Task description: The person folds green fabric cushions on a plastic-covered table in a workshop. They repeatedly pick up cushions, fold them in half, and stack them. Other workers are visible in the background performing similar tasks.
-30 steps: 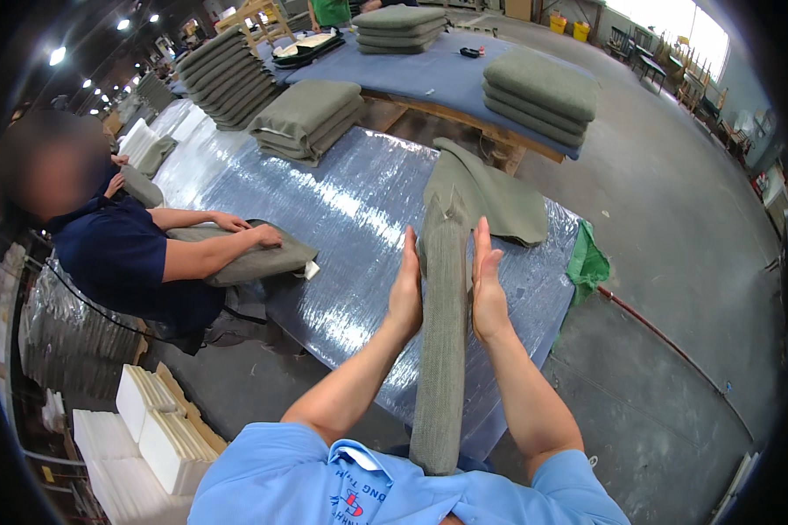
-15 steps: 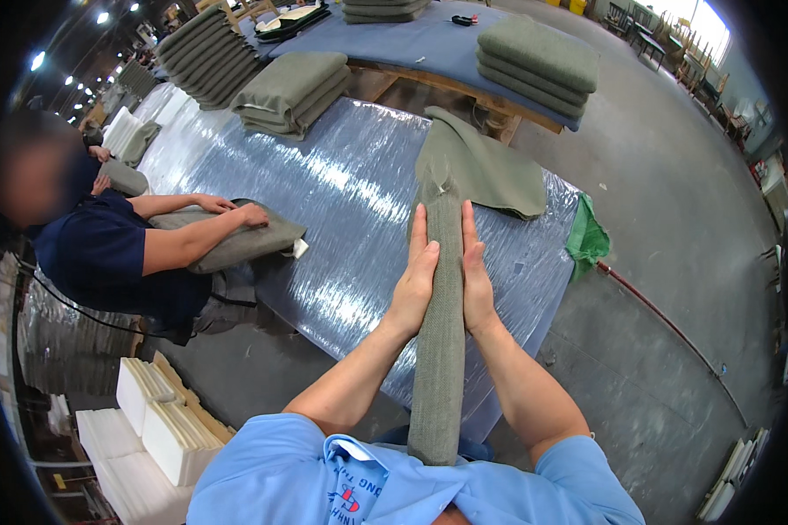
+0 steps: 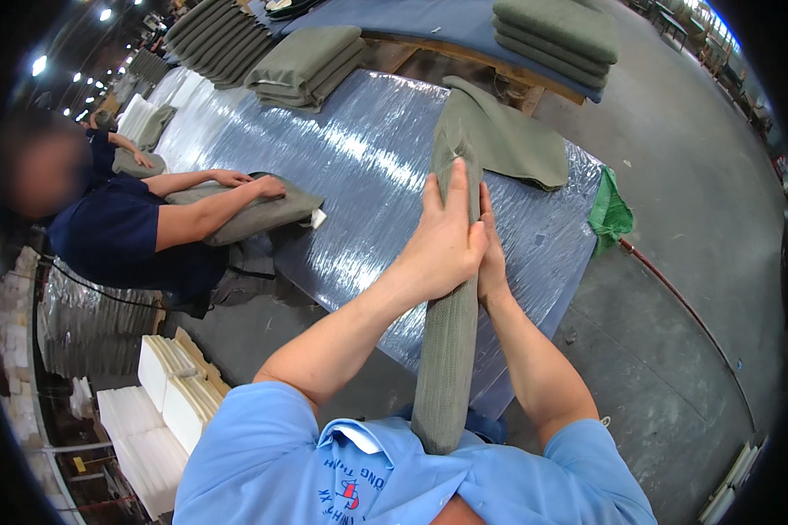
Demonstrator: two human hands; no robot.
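Note:
A grey-green fabric-covered cushion [image 3: 447,367] stands on its edge before me, its near end against my shirt. My left hand [image 3: 444,241] is closed across its narrow upper edge, with the fingers reaching toward the far end and the thumb over the right side. Against the right face presses my right hand [image 3: 492,249], fingers pointing forward and partly hidden. At the far end the cover gathers into a crease. A loose flap of grey-green fabric [image 3: 521,144] spreads from there to the right over the film-wrapped table [image 3: 368,188].
To the left a co-worker [image 3: 140,223] handles another cushion [image 3: 267,219]. Stacked cushions [image 3: 311,61] lie at the table's far side, more [image 3: 556,39] on the blue table behind. White foam pads [image 3: 144,437] stand lower left. A green cloth [image 3: 610,214] hangs at the right corner by a hose [image 3: 687,302].
My left hand has moved from the cushion's left face up over its narrow edge. My right hand stays at the right face. The whole view has shifted slightly.

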